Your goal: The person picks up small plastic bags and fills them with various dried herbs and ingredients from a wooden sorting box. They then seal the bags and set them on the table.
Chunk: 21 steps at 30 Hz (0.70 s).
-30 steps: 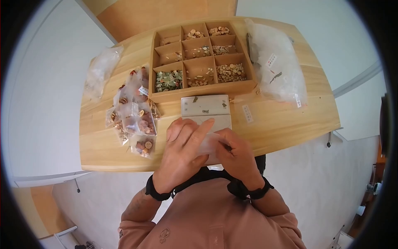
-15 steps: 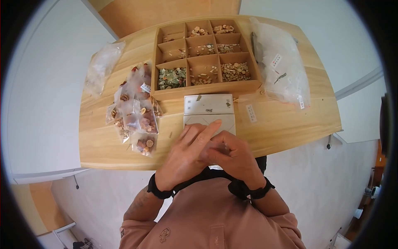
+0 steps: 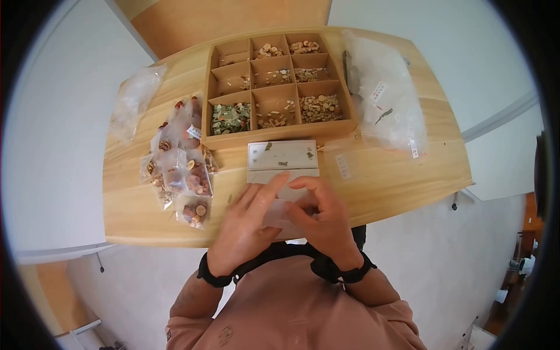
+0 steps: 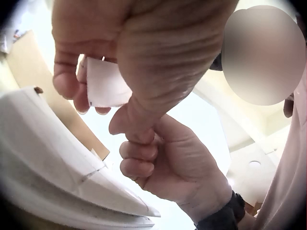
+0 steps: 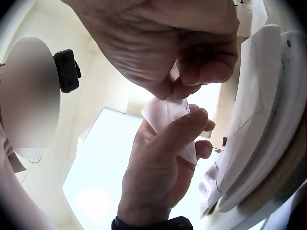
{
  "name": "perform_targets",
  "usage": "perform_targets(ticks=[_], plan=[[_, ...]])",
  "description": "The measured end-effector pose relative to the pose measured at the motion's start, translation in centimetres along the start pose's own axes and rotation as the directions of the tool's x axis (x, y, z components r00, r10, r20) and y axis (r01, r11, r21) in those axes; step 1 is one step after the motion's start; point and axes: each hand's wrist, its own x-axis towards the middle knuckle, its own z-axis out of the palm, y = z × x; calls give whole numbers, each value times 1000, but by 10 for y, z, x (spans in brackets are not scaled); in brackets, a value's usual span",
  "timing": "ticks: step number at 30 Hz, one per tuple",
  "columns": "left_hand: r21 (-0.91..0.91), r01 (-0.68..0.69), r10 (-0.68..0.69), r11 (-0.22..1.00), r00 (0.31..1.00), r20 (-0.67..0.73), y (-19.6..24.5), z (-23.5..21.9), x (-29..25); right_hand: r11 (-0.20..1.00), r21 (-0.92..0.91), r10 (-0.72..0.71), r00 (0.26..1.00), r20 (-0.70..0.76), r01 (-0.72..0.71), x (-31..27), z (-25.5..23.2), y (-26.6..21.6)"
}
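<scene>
A small translucent white packet [image 3: 274, 214] is between my hands near the table's front edge. My left hand [image 3: 240, 224] holds it between thumb and fingers, index finger stretched forward; the packet [image 4: 106, 85] shows against those fingers in the left wrist view. At the packet's other end, my right hand [image 3: 328, 220] pinches it, the thumb and curled fingertips close together in the right wrist view. There the white packet [image 5: 165, 112] spans from one hand to the other. Just beyond the hands lies a flat white box [image 3: 281, 155] with dark leaf bits on it.
A cardboard tray [image 3: 280, 134] with several compartments of dried herb pieces stands behind. Filled clear sachets [image 3: 175, 169] are heaped at left, beside an empty-looking plastic bag [image 3: 137, 99]. A large labelled plastic bag [image 3: 388, 99] and a small labelled bag [image 3: 341, 168] lie right.
The right hand's index finger has lifted and spread away from its thumb. More of the packet shows between the hands. The head view has shifted slightly.
</scene>
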Motion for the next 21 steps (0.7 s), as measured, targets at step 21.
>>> perform_targets(ticks=[21], plan=[[194, -606, 623, 772, 658, -423, 77, -116, -35, 975, 137, 171, 985, 26, -173, 10, -19, 9]])
